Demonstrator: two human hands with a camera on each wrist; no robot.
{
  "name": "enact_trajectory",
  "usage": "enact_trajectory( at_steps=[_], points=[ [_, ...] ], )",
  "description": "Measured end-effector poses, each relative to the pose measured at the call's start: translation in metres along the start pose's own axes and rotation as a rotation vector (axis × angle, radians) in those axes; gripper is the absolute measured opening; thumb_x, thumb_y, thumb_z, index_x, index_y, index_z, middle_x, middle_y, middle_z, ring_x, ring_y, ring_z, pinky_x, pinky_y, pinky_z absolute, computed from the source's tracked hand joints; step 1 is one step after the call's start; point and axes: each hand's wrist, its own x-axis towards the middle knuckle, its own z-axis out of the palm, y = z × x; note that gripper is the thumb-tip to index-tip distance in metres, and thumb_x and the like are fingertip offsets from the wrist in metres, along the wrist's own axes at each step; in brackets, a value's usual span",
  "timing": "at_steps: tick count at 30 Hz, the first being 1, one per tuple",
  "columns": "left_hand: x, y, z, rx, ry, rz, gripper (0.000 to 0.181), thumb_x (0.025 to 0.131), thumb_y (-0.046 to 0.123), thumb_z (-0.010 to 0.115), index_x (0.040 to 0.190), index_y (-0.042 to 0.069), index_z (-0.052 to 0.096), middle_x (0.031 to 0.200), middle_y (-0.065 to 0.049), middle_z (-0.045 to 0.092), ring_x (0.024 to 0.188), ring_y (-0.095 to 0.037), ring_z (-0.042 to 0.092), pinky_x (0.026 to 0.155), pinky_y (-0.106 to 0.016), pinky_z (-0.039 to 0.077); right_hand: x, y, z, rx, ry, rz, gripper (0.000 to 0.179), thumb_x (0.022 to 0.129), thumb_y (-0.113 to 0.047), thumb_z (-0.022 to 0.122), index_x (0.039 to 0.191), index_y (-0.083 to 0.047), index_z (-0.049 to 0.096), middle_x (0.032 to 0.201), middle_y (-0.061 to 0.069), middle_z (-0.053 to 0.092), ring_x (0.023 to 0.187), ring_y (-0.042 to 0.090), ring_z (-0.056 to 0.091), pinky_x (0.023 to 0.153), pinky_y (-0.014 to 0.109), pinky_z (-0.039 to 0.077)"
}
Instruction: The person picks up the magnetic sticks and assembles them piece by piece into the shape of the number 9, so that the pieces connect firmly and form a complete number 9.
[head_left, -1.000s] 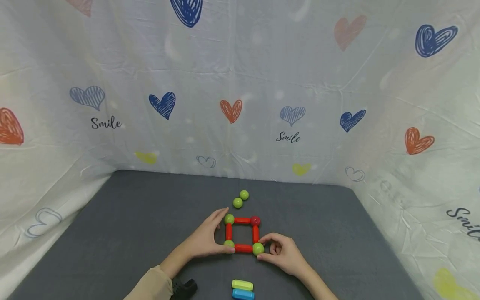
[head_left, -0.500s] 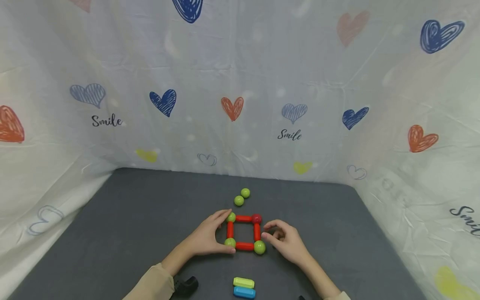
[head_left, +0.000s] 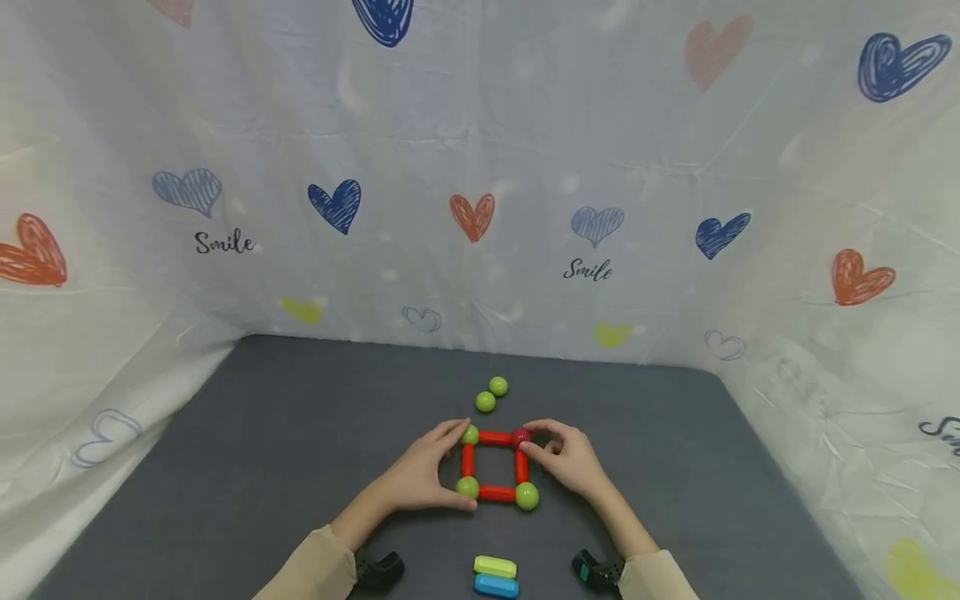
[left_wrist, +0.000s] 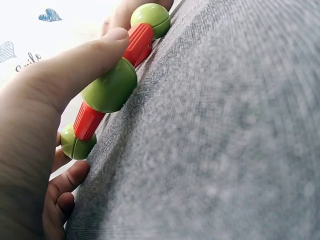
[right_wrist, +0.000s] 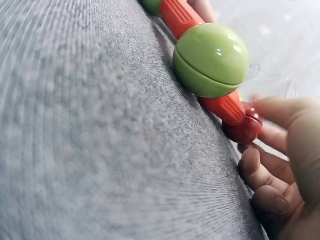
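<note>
A flat square of red rods (head_left: 497,493) and balls lies on the dark grey cloth. Its corners are a red ball (head_left: 521,437) at the far right and green balls (head_left: 527,497) at the other three. My left hand (head_left: 418,475) holds the square's left side, thumb at the near green ball (left_wrist: 112,87) and fingers by the far green ball (left_wrist: 77,142). My right hand (head_left: 570,460) pinches the red ball between thumb and forefinger; in the right wrist view the other fingers (right_wrist: 270,200) are curled below that ball (right_wrist: 245,127).
Two loose green balls (head_left: 486,402) lie beyond the square. Nearer me, a yellow-green rod (head_left: 495,567) and a blue rod (head_left: 497,586) lie side by side. A white curtain (head_left: 420,250) printed with hearts encloses the back and sides of the table.
My right hand has let go of the near-right green ball, moved away from me along the square's right side, and taken hold of the red ball. The left hand keeps its hold.
</note>
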Motion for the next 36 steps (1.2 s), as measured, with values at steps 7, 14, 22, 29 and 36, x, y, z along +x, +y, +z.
enact_trajectory(
  at_steps=[7, 14, 22, 29, 36],
  points=[
    [-0.005, 0.0, 0.001, -0.016, -0.012, -0.006, 0.123, 0.075, 0.068, 0.089, 0.169, 0.016, 0.03, 0.168, -0.003, 0.036, 0.129, -0.023, 0.058, 0.106, -0.051, 0.05, -0.008, 0.002, 0.01, 0.041, 0.058, 0.07, 0.025, 0.097, -0.03, 0.081, 0.119, -0.018, 0.08, 0.074, -0.005, 0.067, 0.048, 0.007, 0.046, 0.047, 0.023, 0.037],
    [-0.003, 0.001, 0.001, -0.02, -0.011, -0.004, 0.123, 0.075, 0.067, 0.089, 0.169, 0.016, 0.03, 0.168, -0.004, 0.036, 0.127, -0.024, 0.059, 0.105, -0.052, 0.05, -0.007, 0.003, 0.011, 0.009, 0.079, 0.053, 0.023, 0.098, -0.029, 0.08, 0.119, -0.021, 0.08, 0.08, -0.007, 0.068, 0.047, 0.007, 0.046, 0.048, 0.022, 0.036],
    [-0.002, 0.001, 0.0, -0.011, -0.005, 0.009, 0.122, 0.076, 0.068, 0.088, 0.169, 0.015, 0.03, 0.168, -0.004, 0.036, 0.125, -0.023, 0.059, 0.104, -0.052, 0.051, -0.003, 0.001, 0.014, -0.001, 0.12, 0.035, 0.023, 0.095, -0.031, 0.083, 0.114, -0.018, 0.081, 0.098, -0.003, 0.075, 0.048, 0.007, 0.049, 0.049, 0.023, 0.039],
    [-0.002, 0.002, -0.001, -0.011, 0.0, 0.002, 0.121, 0.076, 0.068, 0.088, 0.169, 0.016, 0.031, 0.168, -0.003, 0.036, 0.123, -0.023, 0.06, 0.104, -0.054, 0.049, 0.002, 0.0, 0.015, 0.003, 0.127, 0.039, 0.023, 0.093, -0.031, 0.085, 0.111, -0.016, 0.081, 0.101, 0.0, 0.077, 0.046, 0.007, 0.049, 0.048, 0.023, 0.039],
    [-0.001, 0.002, 0.001, -0.015, 0.01, 0.003, 0.12, 0.077, 0.07, 0.086, 0.169, 0.016, 0.031, 0.168, -0.002, 0.036, 0.124, -0.022, 0.059, 0.104, -0.053, 0.05, 0.005, -0.001, 0.009, -0.003, 0.072, 0.053, 0.025, 0.096, -0.032, 0.082, 0.115, -0.015, 0.08, 0.104, 0.001, 0.077, 0.047, 0.007, 0.047, 0.049, 0.023, 0.039]
  ],
)
